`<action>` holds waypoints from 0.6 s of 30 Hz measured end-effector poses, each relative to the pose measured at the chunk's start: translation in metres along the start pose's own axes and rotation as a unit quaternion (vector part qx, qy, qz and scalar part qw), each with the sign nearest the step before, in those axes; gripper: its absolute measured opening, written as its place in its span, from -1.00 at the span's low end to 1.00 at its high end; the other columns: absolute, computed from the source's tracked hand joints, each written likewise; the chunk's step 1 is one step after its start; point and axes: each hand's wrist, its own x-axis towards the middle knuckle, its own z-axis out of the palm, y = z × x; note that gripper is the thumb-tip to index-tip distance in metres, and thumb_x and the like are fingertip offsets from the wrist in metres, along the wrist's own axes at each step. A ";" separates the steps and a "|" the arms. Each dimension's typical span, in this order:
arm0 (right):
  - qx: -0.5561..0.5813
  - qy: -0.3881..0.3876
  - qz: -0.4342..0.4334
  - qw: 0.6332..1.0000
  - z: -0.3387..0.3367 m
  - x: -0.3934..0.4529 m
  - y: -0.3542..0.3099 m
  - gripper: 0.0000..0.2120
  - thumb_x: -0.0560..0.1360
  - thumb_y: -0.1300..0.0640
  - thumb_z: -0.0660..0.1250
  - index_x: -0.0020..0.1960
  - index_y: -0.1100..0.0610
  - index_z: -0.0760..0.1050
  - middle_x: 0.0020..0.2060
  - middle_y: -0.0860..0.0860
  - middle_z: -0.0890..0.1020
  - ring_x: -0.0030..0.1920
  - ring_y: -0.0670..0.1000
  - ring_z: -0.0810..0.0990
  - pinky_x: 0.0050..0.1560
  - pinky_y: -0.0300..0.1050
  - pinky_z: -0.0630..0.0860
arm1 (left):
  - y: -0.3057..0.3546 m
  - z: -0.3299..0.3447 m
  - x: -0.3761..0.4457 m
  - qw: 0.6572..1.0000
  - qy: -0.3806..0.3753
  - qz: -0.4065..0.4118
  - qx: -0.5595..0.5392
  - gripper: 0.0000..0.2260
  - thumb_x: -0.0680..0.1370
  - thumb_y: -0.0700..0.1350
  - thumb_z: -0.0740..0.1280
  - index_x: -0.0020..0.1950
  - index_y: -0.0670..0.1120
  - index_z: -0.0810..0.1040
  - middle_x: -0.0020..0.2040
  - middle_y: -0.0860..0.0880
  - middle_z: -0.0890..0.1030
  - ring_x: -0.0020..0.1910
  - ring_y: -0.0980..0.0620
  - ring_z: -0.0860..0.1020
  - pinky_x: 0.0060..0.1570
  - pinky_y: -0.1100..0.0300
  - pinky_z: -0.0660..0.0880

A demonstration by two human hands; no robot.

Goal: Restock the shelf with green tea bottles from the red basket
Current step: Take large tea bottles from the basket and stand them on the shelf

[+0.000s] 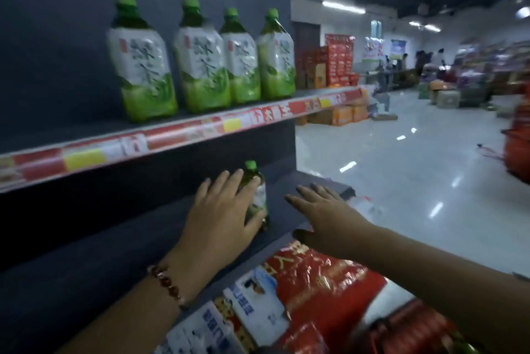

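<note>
Several green tea bottles (200, 61) with green caps and white-green labels stand in a row on the upper dark shelf (86, 135). On the lower shelf (114, 227) one more green tea bottle (258, 196) stands upright, and my left hand (220, 213) is wrapped around its side. My right hand (324, 213) hovers flat, fingers spread, over the right end of that shelf, holding nothing. The red basket (413, 330) shows at the bottom right, partly hidden by my right arm.
Red gift packs and white boxes (286, 290) fill the shelf below. The aisle floor (401, 181) lies to the right, with another red basket (519, 152) at the right edge, stacked cartons (341, 115) and people far back.
</note>
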 end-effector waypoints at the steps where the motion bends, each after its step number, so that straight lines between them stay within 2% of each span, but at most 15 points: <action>1: 0.000 -0.019 0.029 0.999 0.018 -0.016 0.016 -0.27 0.58 -0.17 0.23 0.61 -0.07 -0.07 0.60 0.04 -0.03 0.59 0.16 -0.08 0.55 0.09 -0.09 | 0.020 0.016 -0.004 0.999 -0.036 0.006 -0.023 -0.47 0.58 0.21 0.16 0.51 0.03 0.36 0.50 -0.11 0.38 0.47 -0.13 0.34 0.43 -0.14 0.24; 4: 0.004 -0.070 0.108 0.992 0.065 -0.065 0.059 -0.25 0.57 -0.17 0.25 0.61 -0.02 -0.05 0.60 0.09 0.00 0.58 0.22 -0.03 0.55 0.11 -0.02 | 0.081 0.067 -0.016 0.987 -0.142 0.027 -0.072 -0.42 0.62 0.25 0.10 0.60 0.08 0.12 0.60 -0.07 0.16 0.56 -0.08 0.12 0.52 -0.07 0.05; 9: 0.039 -0.138 0.244 0.959 0.129 -0.153 0.120 -0.23 0.57 -0.18 0.25 0.61 -0.01 -0.07 0.59 0.10 0.03 0.58 0.23 -0.04 0.55 0.16 -0.04 | 0.196 0.134 -0.036 0.958 -0.225 0.113 -0.134 -0.43 0.61 0.23 0.13 0.58 0.09 0.13 0.58 -0.07 0.20 0.55 -0.10 0.15 0.51 -0.06 0.04; 12: 0.064 -0.166 0.325 0.929 0.166 -0.202 0.149 -0.25 0.57 -0.18 0.23 0.61 -0.02 -0.06 0.60 0.09 0.03 0.58 0.23 -0.04 0.55 0.19 -0.06 | 0.255 0.164 -0.048 0.938 -0.255 0.166 -0.167 -0.45 0.61 0.22 0.16 0.55 0.06 0.19 0.53 -0.08 0.28 0.50 -0.11 0.22 0.48 -0.08 0.11; 15: 0.084 -0.181 0.402 0.894 0.203 -0.245 0.170 -0.24 0.56 -0.18 0.26 0.60 -0.04 -0.04 0.59 0.10 0.06 0.58 0.22 0.00 0.55 0.19 -0.03 | 0.291 0.194 -0.077 0.926 -0.279 0.193 -0.168 -0.49 0.61 0.19 0.16 0.52 0.04 0.25 0.49 -0.08 0.33 0.46 -0.11 0.27 0.44 -0.06 0.21; 18: 0.097 -0.170 0.451 0.871 0.228 -0.278 0.178 -0.23 0.55 -0.19 0.29 0.60 -0.01 0.00 0.59 0.12 0.08 0.57 0.21 0.05 0.53 0.16 0.02 | 0.308 0.214 -0.099 0.911 -0.315 0.212 -0.159 -0.47 0.60 0.19 0.18 0.53 0.03 0.23 0.52 -0.12 0.28 0.49 -0.16 0.21 0.46 -0.10 0.19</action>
